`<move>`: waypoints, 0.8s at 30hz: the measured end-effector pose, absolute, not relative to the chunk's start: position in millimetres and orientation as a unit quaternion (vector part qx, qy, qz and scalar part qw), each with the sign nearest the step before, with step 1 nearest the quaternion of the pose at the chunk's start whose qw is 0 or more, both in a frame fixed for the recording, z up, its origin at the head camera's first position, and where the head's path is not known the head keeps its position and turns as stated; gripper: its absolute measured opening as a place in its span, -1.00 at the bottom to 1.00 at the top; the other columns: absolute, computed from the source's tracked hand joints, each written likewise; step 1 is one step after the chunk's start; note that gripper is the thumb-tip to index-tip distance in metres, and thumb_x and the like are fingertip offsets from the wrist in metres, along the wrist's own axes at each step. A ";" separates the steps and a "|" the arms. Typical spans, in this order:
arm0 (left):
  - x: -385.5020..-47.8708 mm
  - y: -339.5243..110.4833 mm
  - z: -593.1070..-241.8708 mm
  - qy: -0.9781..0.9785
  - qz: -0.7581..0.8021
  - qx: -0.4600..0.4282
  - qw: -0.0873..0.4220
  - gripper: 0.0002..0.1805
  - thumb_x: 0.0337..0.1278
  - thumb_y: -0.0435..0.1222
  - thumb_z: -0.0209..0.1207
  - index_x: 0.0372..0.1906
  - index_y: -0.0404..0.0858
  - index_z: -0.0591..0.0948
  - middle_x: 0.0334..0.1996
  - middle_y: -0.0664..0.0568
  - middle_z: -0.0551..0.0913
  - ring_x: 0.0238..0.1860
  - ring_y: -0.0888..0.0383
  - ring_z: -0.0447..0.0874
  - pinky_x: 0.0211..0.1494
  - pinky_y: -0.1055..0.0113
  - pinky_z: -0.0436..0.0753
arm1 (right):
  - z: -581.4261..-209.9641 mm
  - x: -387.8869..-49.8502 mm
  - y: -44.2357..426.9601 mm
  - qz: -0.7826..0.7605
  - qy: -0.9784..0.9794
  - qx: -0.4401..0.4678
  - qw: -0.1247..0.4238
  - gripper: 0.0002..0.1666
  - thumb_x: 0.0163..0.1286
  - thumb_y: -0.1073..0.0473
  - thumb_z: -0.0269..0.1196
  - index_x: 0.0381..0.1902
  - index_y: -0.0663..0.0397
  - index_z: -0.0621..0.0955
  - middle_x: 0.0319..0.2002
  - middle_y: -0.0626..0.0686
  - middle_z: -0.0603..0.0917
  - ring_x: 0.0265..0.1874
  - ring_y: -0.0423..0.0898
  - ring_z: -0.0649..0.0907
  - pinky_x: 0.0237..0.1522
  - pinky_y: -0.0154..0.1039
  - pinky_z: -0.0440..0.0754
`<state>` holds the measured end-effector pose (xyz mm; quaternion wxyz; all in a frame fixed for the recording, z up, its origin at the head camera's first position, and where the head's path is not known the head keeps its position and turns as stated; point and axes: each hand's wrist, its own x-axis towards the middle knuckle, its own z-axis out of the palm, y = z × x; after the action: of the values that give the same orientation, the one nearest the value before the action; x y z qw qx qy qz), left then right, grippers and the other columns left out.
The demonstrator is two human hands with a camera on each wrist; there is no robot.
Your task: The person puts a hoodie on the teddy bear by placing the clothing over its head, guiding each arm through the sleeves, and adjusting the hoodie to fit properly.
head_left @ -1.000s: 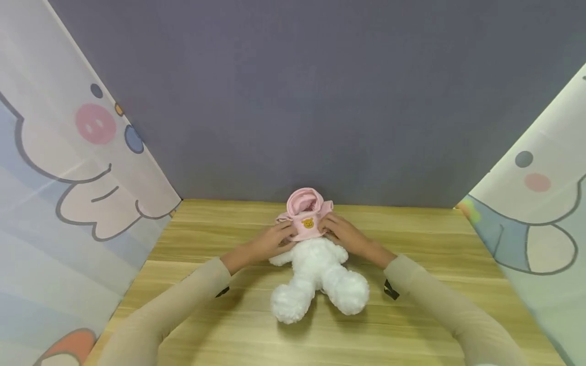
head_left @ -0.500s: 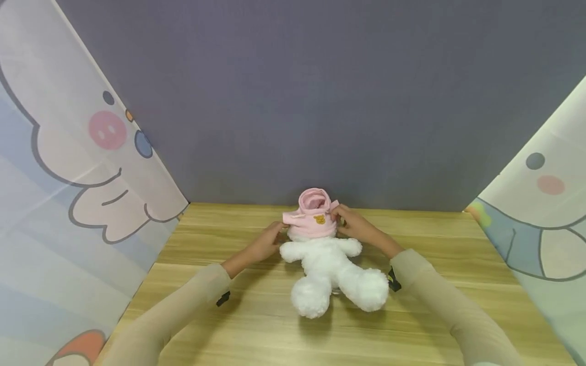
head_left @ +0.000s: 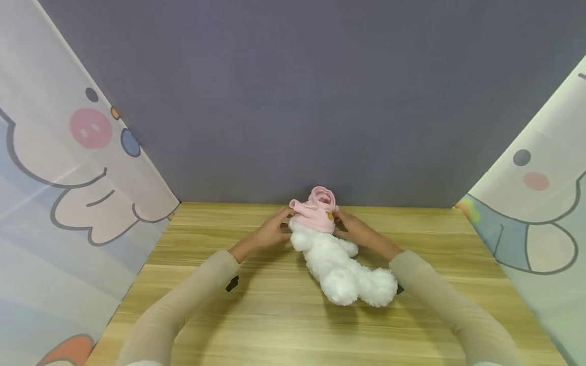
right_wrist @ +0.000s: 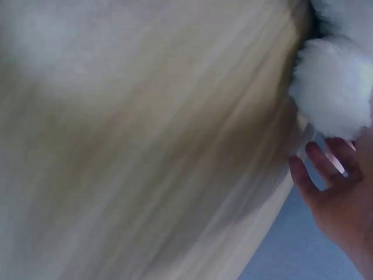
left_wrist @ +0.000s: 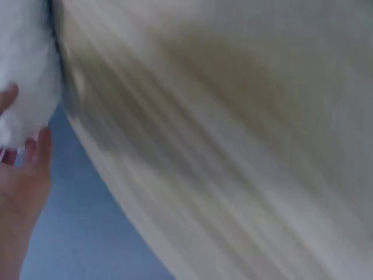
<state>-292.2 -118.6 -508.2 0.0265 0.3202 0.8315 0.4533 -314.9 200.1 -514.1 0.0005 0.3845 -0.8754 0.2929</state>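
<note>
A white fluffy plush toy [head_left: 327,254] lies on the wooden table, its legs toward the lower right. A small pink hoodie [head_left: 313,217] with a yellow bear patch covers most of its head, the hood opening at the far end. My left hand [head_left: 272,230] grips the left side of the toy's head at the hoodie's hem; in the left wrist view, thumb and fingers bracket the white plush [left_wrist: 26,64]. On the other side my right hand [head_left: 359,233] holds the hoodie's edge. Right fingers [right_wrist: 303,175] show spread beside a plush arm [right_wrist: 332,87]; the thumb is hidden.
A grey wall [head_left: 293,101] rises right behind the table's [head_left: 206,305] far edge, close to the hood. Cartoon-printed curtains stand on the left [head_left: 114,188] and right [head_left: 526,213].
The toy has turned, its legs swinging to the right and the hoodie's patch shifting right. My left hand has come back against the head after standing slightly off it.
</note>
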 end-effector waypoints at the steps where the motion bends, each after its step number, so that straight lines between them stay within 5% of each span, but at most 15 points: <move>1: -294.4 -120.5 -506.3 0.832 0.448 0.324 0.035 -0.37 0.12 -0.48 0.39 0.29 -0.32 0.42 0.29 -0.20 0.40 0.30 -0.13 0.45 0.26 0.17 0.59 | -512.6 -314.8 200.8 0.289 -0.872 0.394 -0.004 -0.50 0.39 0.31 0.30 0.20 0.39 0.43 0.04 0.32 0.62 0.07 0.21 0.63 0.14 0.12 0.58; 10: -301.0 -134.1 -501.4 0.886 0.319 0.335 -0.015 -0.50 -0.15 -0.30 0.51 0.02 -0.25 0.66 -0.18 0.02 0.70 -0.14 0.11 0.61 0.00 0.20 0.63 | -497.4 -316.4 204.5 0.311 -0.841 0.435 -0.082 -0.38 0.34 0.42 0.33 0.33 0.32 0.40 0.27 0.35 0.51 0.29 0.32 0.49 0.26 0.18 0.50; 17: -293.9 -141.3 -516.9 0.888 0.336 0.309 -0.056 -0.88 -0.02 -0.35 0.41 -0.44 -0.21 0.65 -0.53 0.16 0.54 -0.45 0.29 0.44 -0.35 0.43 0.48 | -505.7 -310.0 197.1 0.334 -0.823 0.447 -0.103 -0.36 0.17 0.51 0.40 0.18 0.25 0.43 0.24 0.28 0.48 0.30 0.29 0.42 0.33 0.24 0.37; 20: -288.3 -145.5 -524.6 0.875 0.371 0.301 -0.083 -0.84 0.01 -0.41 0.34 -0.54 -0.28 0.58 -0.59 0.06 0.50 -0.49 0.25 0.38 -0.38 0.37 0.44 | -514.3 -302.7 190.5 0.370 -0.816 0.434 -0.094 -0.40 0.16 0.50 0.43 0.11 0.19 0.44 0.22 0.25 0.49 0.29 0.28 0.45 0.32 0.22 0.40; 24: -278.9 -151.1 -532.0 0.863 0.415 0.273 -0.094 -0.90 -0.05 -0.41 0.36 -0.43 -0.35 0.65 -0.46 -0.04 0.66 -0.37 0.20 0.52 -0.23 0.28 0.53 | -528.7 -296.9 177.0 0.403 -0.808 0.425 -0.063 -0.53 0.34 0.47 0.28 0.14 0.26 0.39 0.17 0.28 0.49 0.22 0.25 0.50 0.29 0.16 0.45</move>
<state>-278.9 -151.1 -532.0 -0.0941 0.2733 0.8626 0.4152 -296.9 177.0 -528.7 -0.0635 0.4248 -0.8079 0.4035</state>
